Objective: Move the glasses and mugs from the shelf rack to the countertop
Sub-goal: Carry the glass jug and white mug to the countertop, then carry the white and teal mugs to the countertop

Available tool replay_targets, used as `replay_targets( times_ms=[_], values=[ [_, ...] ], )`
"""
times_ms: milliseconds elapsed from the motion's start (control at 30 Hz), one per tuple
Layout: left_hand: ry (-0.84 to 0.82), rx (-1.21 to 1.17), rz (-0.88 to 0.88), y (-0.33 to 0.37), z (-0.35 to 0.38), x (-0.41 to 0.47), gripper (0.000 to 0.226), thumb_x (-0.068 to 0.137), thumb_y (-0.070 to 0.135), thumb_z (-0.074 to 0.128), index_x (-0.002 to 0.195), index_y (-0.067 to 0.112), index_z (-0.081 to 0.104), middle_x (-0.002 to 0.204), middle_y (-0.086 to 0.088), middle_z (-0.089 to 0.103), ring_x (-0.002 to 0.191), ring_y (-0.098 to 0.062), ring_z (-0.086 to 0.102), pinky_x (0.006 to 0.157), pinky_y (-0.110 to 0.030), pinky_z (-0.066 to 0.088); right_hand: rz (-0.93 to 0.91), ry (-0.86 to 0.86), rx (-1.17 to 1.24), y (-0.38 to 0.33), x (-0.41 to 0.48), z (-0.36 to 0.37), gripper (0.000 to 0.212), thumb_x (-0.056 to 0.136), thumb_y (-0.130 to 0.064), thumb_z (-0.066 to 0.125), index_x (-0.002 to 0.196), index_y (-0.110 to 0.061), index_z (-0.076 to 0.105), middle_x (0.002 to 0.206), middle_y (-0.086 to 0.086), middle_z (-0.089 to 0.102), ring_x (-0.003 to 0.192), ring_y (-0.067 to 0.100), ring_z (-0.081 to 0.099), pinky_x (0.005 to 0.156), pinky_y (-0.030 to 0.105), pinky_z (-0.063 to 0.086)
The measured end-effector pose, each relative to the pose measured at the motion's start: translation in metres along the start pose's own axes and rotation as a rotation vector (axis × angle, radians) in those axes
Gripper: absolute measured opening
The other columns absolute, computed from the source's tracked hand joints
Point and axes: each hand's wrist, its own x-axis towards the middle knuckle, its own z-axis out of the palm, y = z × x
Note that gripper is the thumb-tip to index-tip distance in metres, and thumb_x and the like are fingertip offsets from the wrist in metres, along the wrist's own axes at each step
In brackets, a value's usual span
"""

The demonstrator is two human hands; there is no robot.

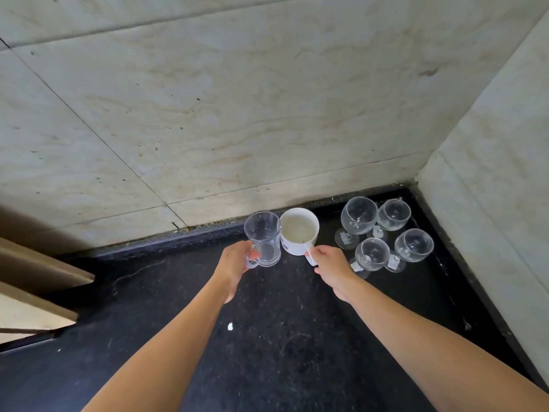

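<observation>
My left hand [234,263] grips the handle of a clear glass mug [263,237], upright at the back of the black countertop [282,337]. My right hand [329,267] holds the handle of a white mug [298,230] with a blue mark on its side, standing right beside the glass mug. I cannot tell whether either mug rests on the counter or hovers just above it. Several stemmed wine glasses [383,233] stand upright in the back right corner, to the right of the white mug.
Marbled tile walls [237,114] close off the counter at the back and on the right. A beige ledge or panel [38,278] juts in at the left edge. A small white speck [230,326] lies on the counter between my forearms.
</observation>
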Motion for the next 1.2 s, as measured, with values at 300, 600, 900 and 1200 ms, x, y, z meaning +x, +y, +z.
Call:
replay_targets(
  times_ms=[300,600,900,1200],
  values=[
    [0.079,0.116,0.069,-0.025,-0.005,0.004,0.023,0.098,0.035,0.044,0.103,0.017,0.058,0.110,-0.005,0.060,0.102,-0.022,0.055,0.093,-0.038,0.042,0.077,-0.006,-0.159,0.016,-0.014,-0.002,0.055,0.096,-0.031,0.055,0.146,-0.017,0.038,0.127,0.008,0.057,0.104,0.022,0.060,0.097,0.048,0.052],
    [0.256,0.456,0.091,-0.065,-0.062,-0.107,0.022,0.089,0.021,0.044,0.093,0.012,0.064,0.089,-0.003,0.066,0.081,-0.022,0.060,0.063,-0.030,0.049,-0.086,-0.245,-0.509,-0.009,-0.097,0.046,0.028,0.086,-0.022,0.055,0.095,0.002,0.066,0.078,0.006,0.059,0.067,0.020,0.056,0.061,0.031,0.041],
    [0.505,0.678,0.088,-0.154,-0.167,-0.257,0.022,0.088,0.029,0.043,0.095,0.020,0.061,0.094,-0.005,0.070,0.085,-0.028,0.063,0.076,-0.037,0.054,-0.625,-0.508,-1.134,-0.052,-0.218,0.162,0.034,0.095,-0.034,0.050,0.125,-0.022,0.060,0.117,-0.001,0.070,0.104,0.026,0.064,0.085,0.034,0.048],
    [0.808,0.700,-0.042,-0.308,-0.235,-0.476,0.020,0.087,0.031,0.048,0.100,0.022,0.060,0.106,-0.002,0.067,0.099,-0.028,0.061,0.077,-0.034,0.047,-1.001,-0.791,-1.357,-0.004,-0.420,0.295,0.035,0.094,-0.036,0.049,0.126,-0.023,0.057,0.118,0.001,0.066,0.105,0.026,0.061,0.087,0.037,0.050]
  ],
)
